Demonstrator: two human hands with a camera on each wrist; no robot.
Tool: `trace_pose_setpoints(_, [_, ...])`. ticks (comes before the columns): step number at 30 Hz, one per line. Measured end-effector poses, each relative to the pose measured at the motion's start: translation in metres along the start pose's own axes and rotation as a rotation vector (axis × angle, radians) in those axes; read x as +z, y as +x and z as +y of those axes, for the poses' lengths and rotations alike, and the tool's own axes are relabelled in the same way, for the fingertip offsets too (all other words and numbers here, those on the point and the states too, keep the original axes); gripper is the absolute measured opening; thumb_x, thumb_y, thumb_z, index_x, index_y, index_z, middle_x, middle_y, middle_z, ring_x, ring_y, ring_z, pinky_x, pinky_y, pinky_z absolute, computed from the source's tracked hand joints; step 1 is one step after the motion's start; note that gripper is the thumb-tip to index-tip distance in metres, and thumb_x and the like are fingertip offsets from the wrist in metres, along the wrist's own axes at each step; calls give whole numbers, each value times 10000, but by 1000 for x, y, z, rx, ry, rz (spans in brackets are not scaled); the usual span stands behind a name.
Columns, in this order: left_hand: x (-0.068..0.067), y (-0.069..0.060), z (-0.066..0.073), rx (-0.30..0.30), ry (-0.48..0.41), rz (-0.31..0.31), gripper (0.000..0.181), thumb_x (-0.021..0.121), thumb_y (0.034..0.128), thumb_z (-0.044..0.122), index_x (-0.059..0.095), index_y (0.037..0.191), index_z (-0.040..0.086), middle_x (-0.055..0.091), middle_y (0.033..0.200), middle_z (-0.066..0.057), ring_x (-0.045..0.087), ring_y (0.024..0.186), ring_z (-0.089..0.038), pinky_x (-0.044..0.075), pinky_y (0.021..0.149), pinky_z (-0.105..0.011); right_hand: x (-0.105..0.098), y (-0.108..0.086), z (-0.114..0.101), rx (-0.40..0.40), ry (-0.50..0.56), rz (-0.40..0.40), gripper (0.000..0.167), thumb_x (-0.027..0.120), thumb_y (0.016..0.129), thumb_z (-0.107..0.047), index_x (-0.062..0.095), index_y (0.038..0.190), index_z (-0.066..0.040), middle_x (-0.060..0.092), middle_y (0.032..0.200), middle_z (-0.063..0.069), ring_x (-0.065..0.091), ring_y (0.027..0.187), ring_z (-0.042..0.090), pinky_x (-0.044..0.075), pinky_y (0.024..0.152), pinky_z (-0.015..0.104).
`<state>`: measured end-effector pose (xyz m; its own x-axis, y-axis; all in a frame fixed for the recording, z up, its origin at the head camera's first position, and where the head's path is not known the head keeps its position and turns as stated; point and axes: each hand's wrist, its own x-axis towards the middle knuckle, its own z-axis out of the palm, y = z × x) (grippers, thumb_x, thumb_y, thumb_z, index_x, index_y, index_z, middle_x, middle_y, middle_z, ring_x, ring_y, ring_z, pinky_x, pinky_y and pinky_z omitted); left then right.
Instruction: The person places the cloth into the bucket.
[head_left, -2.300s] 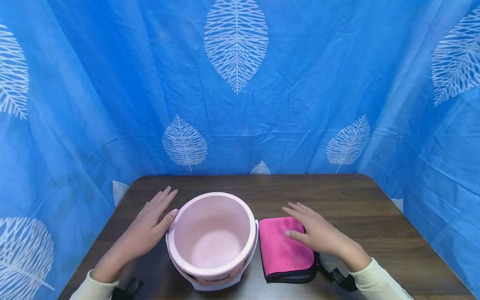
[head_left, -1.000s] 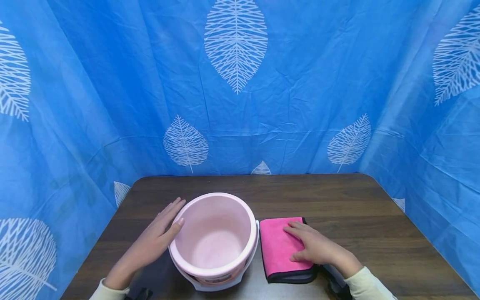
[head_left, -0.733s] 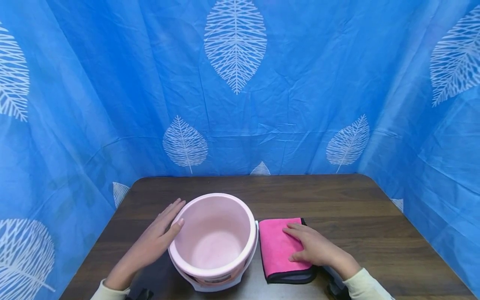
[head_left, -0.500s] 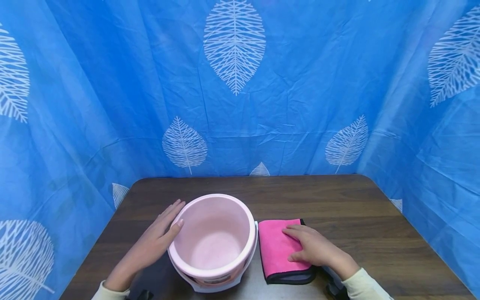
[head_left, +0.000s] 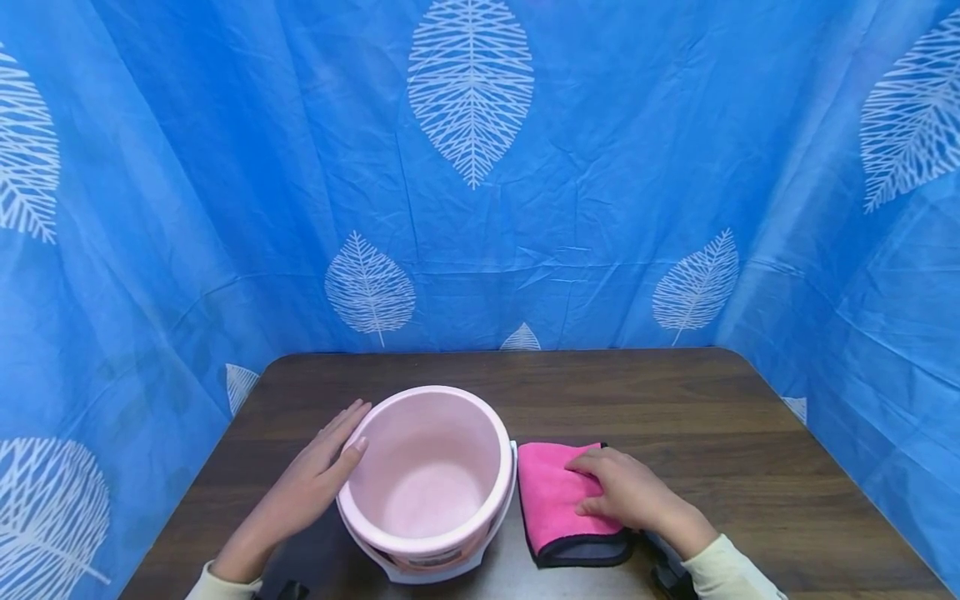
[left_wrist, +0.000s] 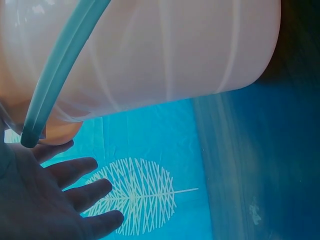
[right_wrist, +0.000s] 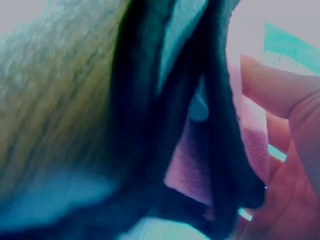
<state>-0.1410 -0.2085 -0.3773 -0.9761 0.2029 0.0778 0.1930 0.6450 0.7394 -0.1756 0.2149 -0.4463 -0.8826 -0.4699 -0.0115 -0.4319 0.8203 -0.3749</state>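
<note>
A pale pink bucket [head_left: 423, 533] stands upright on the table, with its light handle [left_wrist: 65, 70] hanging down the side. My left hand [head_left: 303, 487] rests against the bucket's left rim, fingers straight and spread, thumb near the rim. In the left wrist view the fingers [left_wrist: 75, 172] are extended beside the bucket wall. Right of the bucket lies a folded pink cloth [head_left: 551, 492] with black edging and a dark underside. My right hand [head_left: 633, 492] pinches it on its right side, thumb and fingers drawn towards each other. The right wrist view shows its folded edges [right_wrist: 220, 125] close up.
The brown wooden table [head_left: 712, 433] extends behind and to the right of the bucket and cloth. A blue curtain [head_left: 585, 208] with white leaf prints surrounds its back and sides. Dark straps [head_left: 671, 575] are around the wrists.
My left hand has moved right onto the bucket's rim. My right hand has come down onto the cloth and drawn its fingers in, and the cloth bunches slightly. The bucket stays put.
</note>
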Motion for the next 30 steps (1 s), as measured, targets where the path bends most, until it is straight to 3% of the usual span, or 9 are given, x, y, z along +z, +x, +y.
trace_pose_setpoints(9, [1,0,0,1,-1,13,632,428,1079,428,328,1589,69,230,1651,-197,131,1514,-456,142,1146,-696,2,1,-2,-101,-88,92,365,869,798,-190,745,1127,-95,734,1045,34,693,987,254,568,844,479])
trace_pose_setpoints(17, [2,0,0,5,-7,20,620,423,1084,417,331,1587,67,241,1647,-196,153,1508,-462,149,1147,-694,1,5,-3,-76,-59,81,343,828,838,-143,733,1158,-65,748,1034,57,707,929,241,582,816,475])
trace_pose_setpoints(30, [5,0,-3,26,-42,25,612,413,1092,394,320,1586,46,265,1640,-189,200,1497,-452,189,1148,-657,-5,5,-11,-69,-27,150,353,810,866,-135,725,1205,-84,742,1099,60,708,990,235,583,866,477])
